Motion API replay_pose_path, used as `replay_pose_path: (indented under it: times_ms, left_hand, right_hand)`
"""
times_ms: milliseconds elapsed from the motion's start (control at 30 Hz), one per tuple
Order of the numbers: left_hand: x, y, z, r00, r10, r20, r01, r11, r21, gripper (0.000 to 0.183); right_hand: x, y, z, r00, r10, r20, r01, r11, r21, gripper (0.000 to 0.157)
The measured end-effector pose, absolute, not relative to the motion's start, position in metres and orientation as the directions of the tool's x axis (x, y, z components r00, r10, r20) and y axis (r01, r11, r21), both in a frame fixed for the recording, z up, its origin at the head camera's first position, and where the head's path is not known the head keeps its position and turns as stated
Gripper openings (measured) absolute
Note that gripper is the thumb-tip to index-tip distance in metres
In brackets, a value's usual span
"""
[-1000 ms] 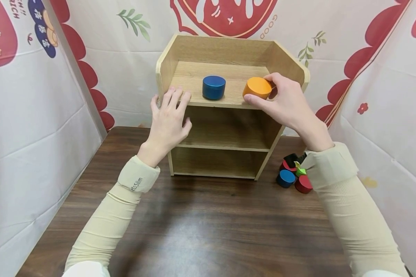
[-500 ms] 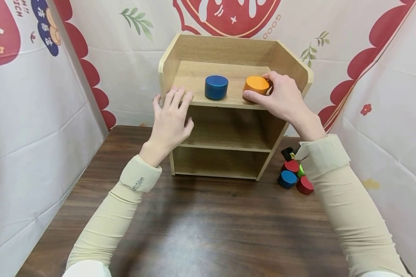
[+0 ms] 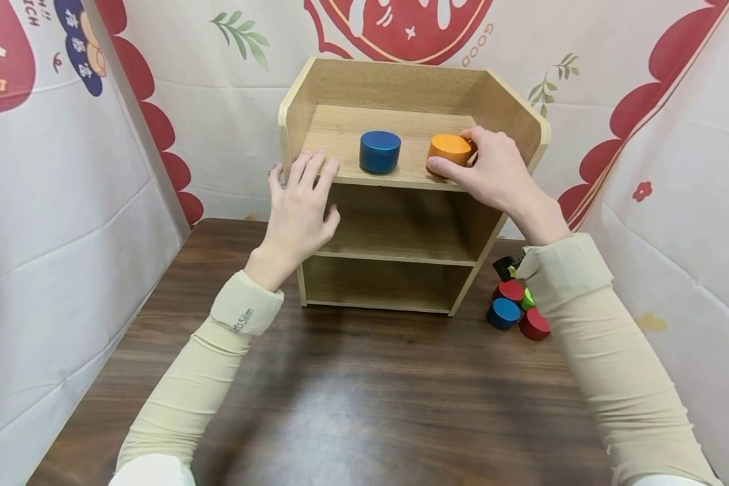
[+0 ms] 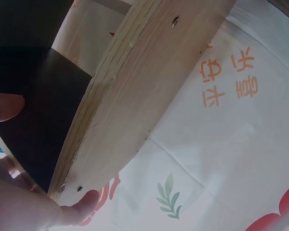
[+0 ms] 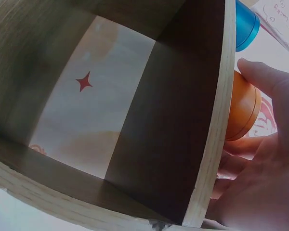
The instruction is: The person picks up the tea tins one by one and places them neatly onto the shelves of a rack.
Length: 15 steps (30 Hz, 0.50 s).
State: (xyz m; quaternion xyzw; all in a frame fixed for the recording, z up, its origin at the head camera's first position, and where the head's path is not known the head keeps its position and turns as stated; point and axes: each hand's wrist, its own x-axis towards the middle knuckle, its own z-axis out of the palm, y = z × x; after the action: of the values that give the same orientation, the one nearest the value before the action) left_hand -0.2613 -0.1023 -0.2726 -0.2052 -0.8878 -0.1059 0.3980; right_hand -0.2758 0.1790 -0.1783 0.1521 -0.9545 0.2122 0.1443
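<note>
On the top board of a wooden shelf [image 3: 395, 118], a blue round tin [image 3: 379, 152] stands left of an orange round tin [image 3: 450, 149]. My right hand [image 3: 498, 169] holds the orange tin by its sides, thumb at the front and fingers behind. In the right wrist view the orange tin [image 5: 244, 108] sits at the board's edge, with a seam round it. My left hand [image 3: 300, 209] rests with spread, fairly straight fingers over the shelf's front left corner. The left wrist view shows one fingertip [image 4: 89, 202] against the outside of the side panel.
Two open compartments [image 3: 395, 223] lie under the top board. Right of the shelf, on the dark wooden table [image 3: 364, 391], are a blue tin [image 3: 503, 314], two red tins [image 3: 534, 325], something green and a black object [image 3: 505, 268], partly behind the right sleeve. Printed cloth hangs around.
The orange tin, slightly tilted a second ago, has come down level onto the top board, the right hand lowering with it. The head view has shifted a little. The left hand stays in place.
</note>
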Motion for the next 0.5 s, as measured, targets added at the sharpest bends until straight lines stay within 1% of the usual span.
replay_pose_path:
  times_ms: [100, 200, 267, 333, 467, 500]
  left_hand:
    - [-0.263, -0.102, -0.274, -0.59, 0.282, 0.757, 0.459, 0.888, 0.026, 0.06]
    - [-0.262, -0.101, -0.277, -0.585, 0.28, 0.761, 0.475, 0.879, 0.042, 0.062]
    - [-0.259, -0.1, -0.282, -0.559, 0.271, 0.784, 0.497, 0.866, 0.055, 0.065]
    - [-0.256, -0.097, -0.289, -0.494, 0.247, 0.834, 0.532, 0.844, 0.066, 0.065]
    - [-0.249, -0.089, -0.311, -0.292, 0.186, 0.938, 0.601, 0.799, 0.028, 0.053]
    - [-0.247, -0.087, -0.317, -0.259, 0.18, 0.949, 0.604, 0.797, 0.014, 0.048]
  right_hand:
    - [-0.273, 0.179, -0.179, -0.903, -0.241, 0.357, -0.372, 0.854, -0.363, 0.068]
    - [-0.268, 0.179, -0.179, -0.898, -0.241, 0.369, -0.38, 0.848, -0.37, 0.071]
    - [-0.264, 0.179, -0.179, -0.897, -0.234, 0.375, -0.378, 0.846, -0.376, 0.073]
    - [-0.26, 0.18, -0.18, -0.896, -0.228, 0.38, -0.377, 0.844, -0.381, 0.077]
    - [-0.251, 0.184, -0.181, -0.89, -0.216, 0.401, -0.377, 0.845, -0.38, 0.08]
    - [-0.248, 0.184, -0.182, -0.889, -0.213, 0.405, -0.376, 0.846, -0.379, 0.081]
